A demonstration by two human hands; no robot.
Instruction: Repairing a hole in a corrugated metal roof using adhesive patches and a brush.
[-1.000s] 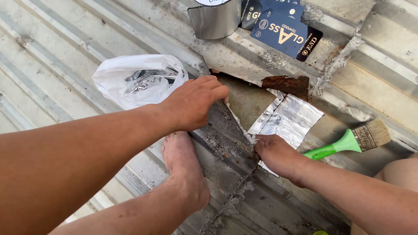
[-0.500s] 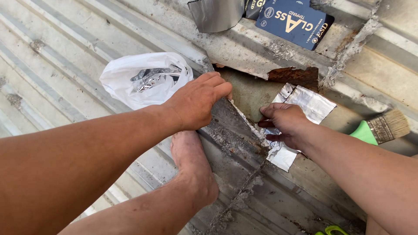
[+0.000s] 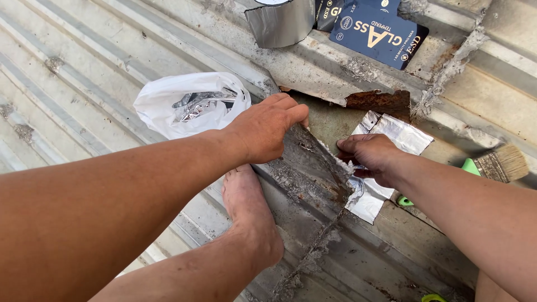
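At the torn seam of the corrugated metal roof (image 3: 84, 72), a strip of silver foil tape (image 3: 400, 134) lies half under the lifted sheet edge (image 3: 310, 162), its upper end flat below a rusty flap (image 3: 380, 102), its lower end crumpled at the seam. Right hand (image 3: 372, 156) presses on the tape's middle, fingers curled down; grip looks pinched on the foil, though fingertips are partly hidden. Left hand (image 3: 268, 128) is closed over the raised sheet edge, holding it up. A bare foot (image 3: 249, 218) rests on the roof just beside that sheet.

Step in hand, judged: seating the tape patch under the lifted sheet. The next move calls for smoothing the crumpled lower end flat while keeping the sheet raised.

Outward: white plastic bag (image 3: 190, 103) holding foil scraps, touching the left wrist; tape roll (image 3: 279, 22) and dark blue box (image 3: 377, 33) at the top edge; green-handled brush (image 3: 498, 163) at the right edge.
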